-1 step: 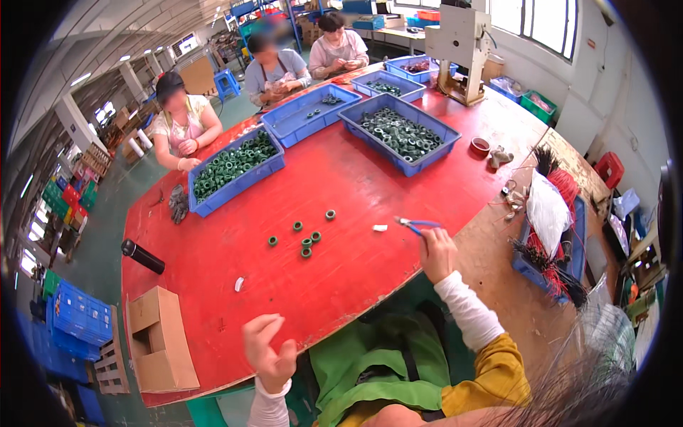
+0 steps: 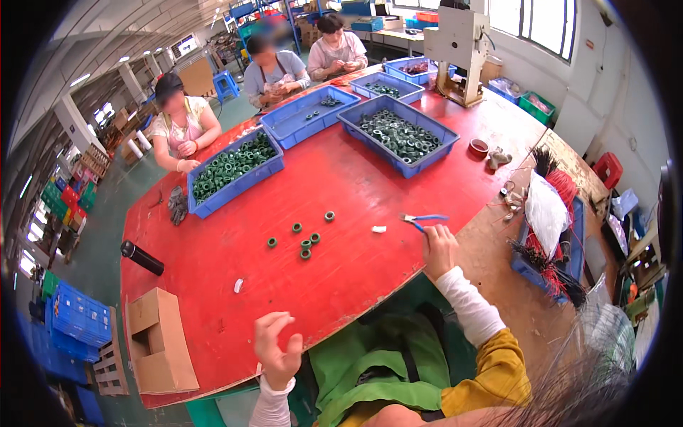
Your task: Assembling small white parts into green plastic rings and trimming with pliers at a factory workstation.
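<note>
The right hand (image 2: pixel 439 249), right of centre in the frame, is clenched around the blue handles of a pair of pliers (image 2: pixel 421 220), whose metal tip points toward the left over the red tabletop (image 2: pixel 341 185). Just left of that tip lies a small white scrap (image 2: pixel 379 229) on the table, near the pliers but apart from them. The left hand (image 2: pixel 277 349) is raised at the lower centre of the frame, at the near table edge; its fingers are curled loosely and hold nothing.

At the centre of the frame 5 small green rings (image 2: pixel 304 242) lie scattered on the red surface, well apart from both hands. Another white scrap (image 2: pixel 238 285) lies lower left of them. An open cardboard box (image 2: pixel 158 341) sits at the lower left corner of the table, and a black cylinder (image 2: pixel 141 257) lies at the left edge above it.

Across the upper half of the frame stand 4 blue trays; the left one (image 2: pixel 238 171) and the right one (image 2: pixel 398 134) are full of green rings. 3 other people sit at the far side of the table, hands by the trays. At the right of the frame a blue bin (image 2: pixel 569 242) holds red and black wire bundles
</note>
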Demonstrator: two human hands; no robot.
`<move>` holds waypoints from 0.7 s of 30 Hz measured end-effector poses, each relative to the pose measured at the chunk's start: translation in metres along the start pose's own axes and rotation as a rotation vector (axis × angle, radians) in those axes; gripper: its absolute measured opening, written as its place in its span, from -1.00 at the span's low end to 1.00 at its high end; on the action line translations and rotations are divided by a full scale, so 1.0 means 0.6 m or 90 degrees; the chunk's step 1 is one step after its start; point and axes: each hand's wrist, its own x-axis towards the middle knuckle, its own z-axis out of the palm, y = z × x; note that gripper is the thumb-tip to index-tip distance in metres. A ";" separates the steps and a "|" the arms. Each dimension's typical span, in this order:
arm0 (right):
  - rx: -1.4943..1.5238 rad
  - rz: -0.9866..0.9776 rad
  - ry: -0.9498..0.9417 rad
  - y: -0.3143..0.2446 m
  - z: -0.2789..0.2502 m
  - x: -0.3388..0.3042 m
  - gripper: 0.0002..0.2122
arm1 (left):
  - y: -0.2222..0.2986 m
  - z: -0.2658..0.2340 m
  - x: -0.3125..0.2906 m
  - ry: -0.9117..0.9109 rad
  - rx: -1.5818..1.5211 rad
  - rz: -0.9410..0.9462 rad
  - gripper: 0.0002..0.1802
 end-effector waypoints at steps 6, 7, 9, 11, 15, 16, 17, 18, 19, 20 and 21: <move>-0.173 0.029 -0.119 0.109 0.080 0.000 -0.92 | -0.042 0.078 -0.053 -0.076 -0.112 -0.124 -0.77; -0.187 0.034 -0.148 0.104 0.083 0.003 -0.87 | -0.043 0.082 -0.058 -0.073 -0.118 -0.143 -0.79; -0.168 -0.016 -0.110 0.085 0.102 0.007 -0.83 | -0.049 0.086 -0.064 -0.070 -0.124 -0.165 -0.82; -0.074 -0.062 -0.114 0.032 0.114 0.017 -0.72 | -0.061 0.089 -0.071 -0.077 -0.126 -0.183 -0.85; -0.014 -0.005 -0.163 -0.022 0.174 0.019 -0.68 | -0.045 0.108 -0.055 -0.106 -0.170 -0.202 -0.87; -0.013 -0.007 -0.163 -0.019 0.184 0.020 -0.68 | -0.038 0.110 -0.049 -0.120 -0.162 -0.175 -0.87; -0.003 0.004 -0.167 -0.015 0.192 0.020 -0.74 | -0.034 0.112 -0.046 -0.134 -0.155 -0.148 -0.87; 0.007 0.015 -0.170 -0.010 0.198 0.018 -0.79 | -0.034 0.114 -0.046 -0.137 -0.162 -0.141 -0.87; 0.008 0.010 -0.173 -0.017 0.195 0.017 -0.79 | -0.038 0.116 -0.046 -0.133 -0.161 -0.144 -0.87; 0.103 0.015 -0.159 -0.030 0.181 0.015 -0.84 | -0.041 0.119 -0.048 -0.132 -0.171 -0.153 -0.88; 0.198 0.021 -0.145 -0.041 0.165 0.014 -0.88 | -0.045 0.124 -0.050 -0.133 -0.181 -0.161 -0.88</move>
